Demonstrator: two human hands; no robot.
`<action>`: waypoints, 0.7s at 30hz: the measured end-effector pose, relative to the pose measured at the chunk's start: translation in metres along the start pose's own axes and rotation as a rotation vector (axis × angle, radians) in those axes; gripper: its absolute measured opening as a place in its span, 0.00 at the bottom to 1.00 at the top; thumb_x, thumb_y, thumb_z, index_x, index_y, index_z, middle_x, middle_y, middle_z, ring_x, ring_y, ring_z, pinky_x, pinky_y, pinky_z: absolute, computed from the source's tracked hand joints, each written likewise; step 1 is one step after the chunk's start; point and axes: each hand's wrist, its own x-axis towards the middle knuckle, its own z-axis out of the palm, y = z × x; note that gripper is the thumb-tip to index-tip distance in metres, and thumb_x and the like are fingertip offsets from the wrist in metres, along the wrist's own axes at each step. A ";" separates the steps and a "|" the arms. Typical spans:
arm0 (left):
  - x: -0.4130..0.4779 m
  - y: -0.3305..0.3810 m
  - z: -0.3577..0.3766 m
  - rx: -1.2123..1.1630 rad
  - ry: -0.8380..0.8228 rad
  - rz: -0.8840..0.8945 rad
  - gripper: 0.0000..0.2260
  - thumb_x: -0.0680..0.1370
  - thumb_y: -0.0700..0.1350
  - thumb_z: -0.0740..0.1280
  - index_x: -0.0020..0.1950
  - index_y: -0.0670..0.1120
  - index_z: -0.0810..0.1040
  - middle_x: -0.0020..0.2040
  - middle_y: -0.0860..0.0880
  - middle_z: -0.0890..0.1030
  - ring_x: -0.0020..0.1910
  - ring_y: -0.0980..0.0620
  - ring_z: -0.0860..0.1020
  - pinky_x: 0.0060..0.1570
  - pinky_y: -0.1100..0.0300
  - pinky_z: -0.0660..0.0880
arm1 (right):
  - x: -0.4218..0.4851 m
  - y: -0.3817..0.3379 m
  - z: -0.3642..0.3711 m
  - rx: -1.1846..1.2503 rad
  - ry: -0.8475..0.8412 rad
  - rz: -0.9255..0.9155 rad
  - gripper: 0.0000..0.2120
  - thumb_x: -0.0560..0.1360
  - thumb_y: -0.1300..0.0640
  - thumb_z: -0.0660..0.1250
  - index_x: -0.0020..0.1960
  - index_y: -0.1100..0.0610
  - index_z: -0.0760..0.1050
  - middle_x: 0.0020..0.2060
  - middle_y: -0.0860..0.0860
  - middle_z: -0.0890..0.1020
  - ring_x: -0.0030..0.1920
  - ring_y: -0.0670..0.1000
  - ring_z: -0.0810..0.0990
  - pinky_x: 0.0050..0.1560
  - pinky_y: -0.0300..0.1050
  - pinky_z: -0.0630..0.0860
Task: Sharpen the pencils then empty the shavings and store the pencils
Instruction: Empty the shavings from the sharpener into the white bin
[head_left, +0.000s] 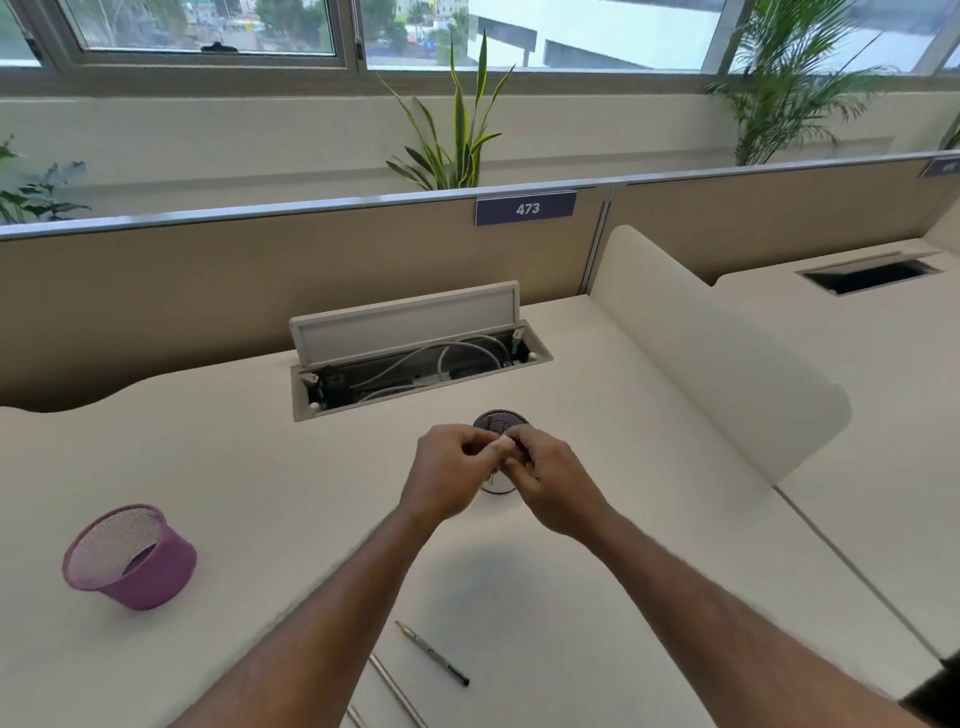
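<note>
My left hand (457, 467) and my right hand (545, 475) meet above a dark mesh cup (500, 420) on the desk, fingers curled and pinching a small object between them that is mostly hidden. The cup is largely covered by my hands. A dark pencil (434, 653) lies on the desk near me, tip pointing up-left. Parts of two more pencils (397, 691) lie at the bottom edge beside my left forearm. A purple mesh cup (130, 556) stands at the left, tilted toward me.
An open cable tray (421, 364) with its lid raised sits behind the dark cup. A beige partition (311, 260) labelled 473 closes the back of the desk (260, 467). A white divider (717, 353) stands at the right.
</note>
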 end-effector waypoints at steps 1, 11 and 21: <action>0.009 0.004 0.002 0.002 0.012 -0.007 0.05 0.76 0.46 0.72 0.49 0.47 0.86 0.39 0.52 0.86 0.37 0.58 0.83 0.42 0.61 0.81 | 0.008 0.003 -0.003 0.014 0.005 -0.009 0.07 0.79 0.54 0.62 0.53 0.53 0.76 0.44 0.48 0.82 0.43 0.47 0.80 0.45 0.53 0.79; 0.064 0.030 0.018 0.250 0.093 -0.030 0.09 0.74 0.50 0.72 0.48 0.47 0.87 0.43 0.50 0.85 0.43 0.55 0.83 0.43 0.56 0.83 | 0.047 0.029 -0.009 0.238 0.107 -0.059 0.07 0.81 0.57 0.60 0.51 0.55 0.77 0.40 0.51 0.81 0.42 0.53 0.81 0.42 0.55 0.80; 0.082 0.033 0.020 0.263 0.067 -0.122 0.08 0.74 0.49 0.73 0.46 0.46 0.86 0.42 0.49 0.85 0.45 0.53 0.83 0.44 0.54 0.83 | 0.058 0.041 -0.010 0.240 0.092 -0.045 0.08 0.81 0.54 0.61 0.53 0.56 0.76 0.41 0.52 0.81 0.42 0.53 0.81 0.41 0.56 0.79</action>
